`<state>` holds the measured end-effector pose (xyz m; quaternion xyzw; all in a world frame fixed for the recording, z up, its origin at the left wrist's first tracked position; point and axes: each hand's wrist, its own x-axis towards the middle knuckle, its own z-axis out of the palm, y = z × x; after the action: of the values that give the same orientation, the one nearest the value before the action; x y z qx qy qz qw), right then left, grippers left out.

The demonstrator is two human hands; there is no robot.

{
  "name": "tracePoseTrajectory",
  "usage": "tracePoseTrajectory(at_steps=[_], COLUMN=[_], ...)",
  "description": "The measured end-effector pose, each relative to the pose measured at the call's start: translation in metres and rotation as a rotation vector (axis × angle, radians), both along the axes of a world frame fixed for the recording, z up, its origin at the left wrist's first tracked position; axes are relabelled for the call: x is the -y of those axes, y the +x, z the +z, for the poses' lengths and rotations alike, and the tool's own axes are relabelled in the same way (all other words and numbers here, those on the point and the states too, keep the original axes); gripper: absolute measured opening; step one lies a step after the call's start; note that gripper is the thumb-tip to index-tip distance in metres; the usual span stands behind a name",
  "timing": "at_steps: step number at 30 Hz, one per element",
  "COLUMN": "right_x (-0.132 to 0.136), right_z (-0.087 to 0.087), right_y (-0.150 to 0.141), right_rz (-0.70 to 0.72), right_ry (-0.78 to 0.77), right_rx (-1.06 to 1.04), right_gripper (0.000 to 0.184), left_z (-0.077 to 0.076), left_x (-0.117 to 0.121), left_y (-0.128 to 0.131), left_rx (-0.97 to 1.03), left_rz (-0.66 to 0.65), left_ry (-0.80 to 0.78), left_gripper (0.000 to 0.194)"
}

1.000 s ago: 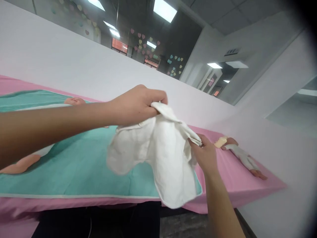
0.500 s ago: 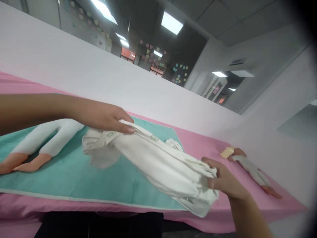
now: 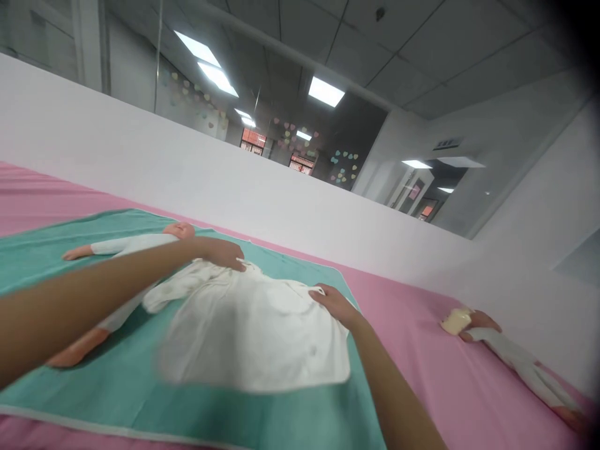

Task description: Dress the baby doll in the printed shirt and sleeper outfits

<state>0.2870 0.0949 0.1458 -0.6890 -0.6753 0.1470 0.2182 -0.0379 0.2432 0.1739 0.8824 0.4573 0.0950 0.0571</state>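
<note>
Head view: left fingers (image 3: pixel 232 259) flat on the white baby garment (image 3: pixel 248 337), right fingers (image 3: pixel 330 299) pinching its edge.

The white baby garment (image 3: pixel 248 331) lies spread out flat, its soft cloth reaching away from both hands toward the near side, where its lower part is blurred. Its upper edge runs between the left hand (image 3: pixel 220 253) and the right hand (image 3: pixel 335 306), with a small fold rising just beside the right fingertips. One sleeve sticks out just below the left hand. Under that hand, the garment covers the middle of a baby doll (image 3: pixel 180 231), whose pink head shows just beyond the left wrist and whose white-clad arm extends to the far left.
</note>
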Motion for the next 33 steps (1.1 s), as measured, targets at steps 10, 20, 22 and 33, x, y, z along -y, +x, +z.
tracePoseTrajectory(at_steps=[10, 20, 22, 33], right_x=[-0.050, -0.049, -0.055, -0.055], right_z=[-0.155, -0.192, -0.198, -0.201], right_y=[-0.032, 0.041, 0.054, 0.057], right_rz=[-0.114, -0.138, -0.051, -0.028], right_ry=[0.254, 0.186, 0.214, 0.500], right_rx=[0.208, 0.028, 0.019, -0.258], right_gripper=[0.036, 0.059, 0.050, 0.029], left_z=[-0.167, -0.188, -0.183, -0.184], left_x=[0.035, 0.029, 0.025, 0.011], left_y=[0.063, 0.001, -0.007, -0.023], left_rx=[0.042, 0.232, 0.257, 0.376], left_rz=[-0.177, -0.232, -0.266, -0.112], left_ry=[0.227, -0.037, -0.085, 0.062], left_gripper=[0.031, 0.037, 0.041, 0.027])
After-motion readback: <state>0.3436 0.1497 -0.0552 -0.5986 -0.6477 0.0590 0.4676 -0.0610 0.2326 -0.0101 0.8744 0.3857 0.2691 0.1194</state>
